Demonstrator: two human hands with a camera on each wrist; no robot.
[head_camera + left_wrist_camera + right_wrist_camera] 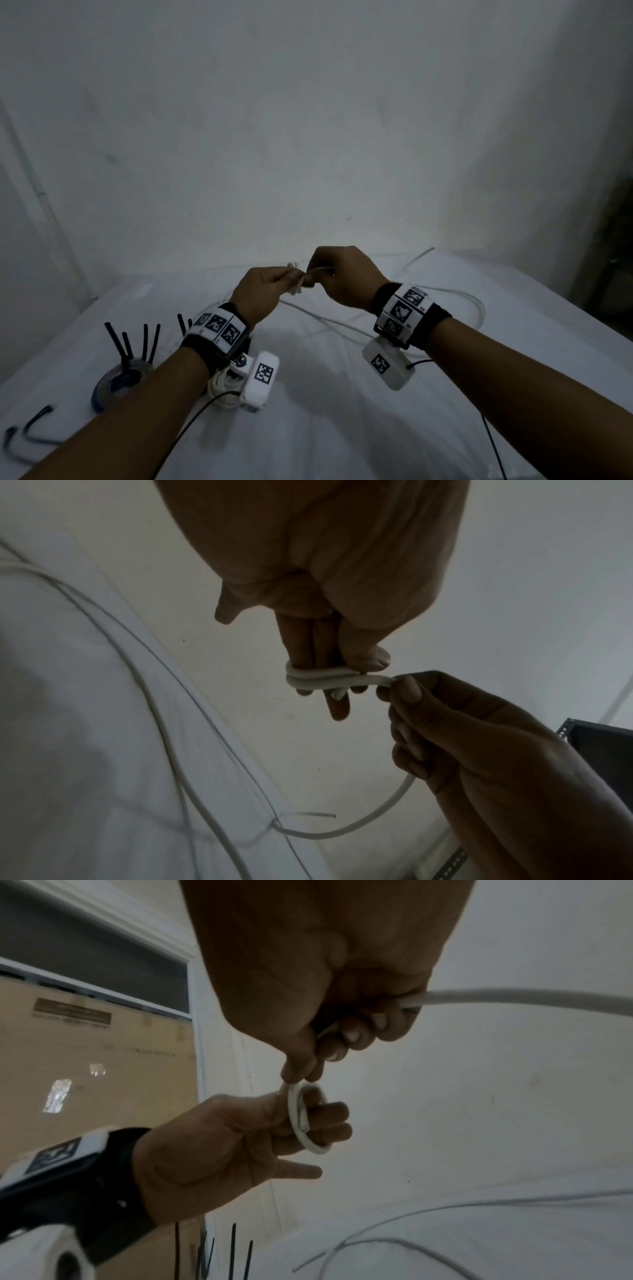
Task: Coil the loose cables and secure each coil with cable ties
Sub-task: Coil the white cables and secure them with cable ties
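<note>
Both hands are raised over the white-covered table, joined by one white cable. The left hand has two small turns of the cable wound round its straight fingers, and its thumb presses on the turns. In the right wrist view this coil shows as a ring on the left hand. The right hand pinches the cable just beside the coil between thumb and forefinger. The rest runs through its curled fingers and out behind the palm.
The loose length of cable trails in loops over the sheet toward the right edge. Black cable ties stand in a round clear holder at the left. A finished white coil lies under the left wrist. More black ties lie near left.
</note>
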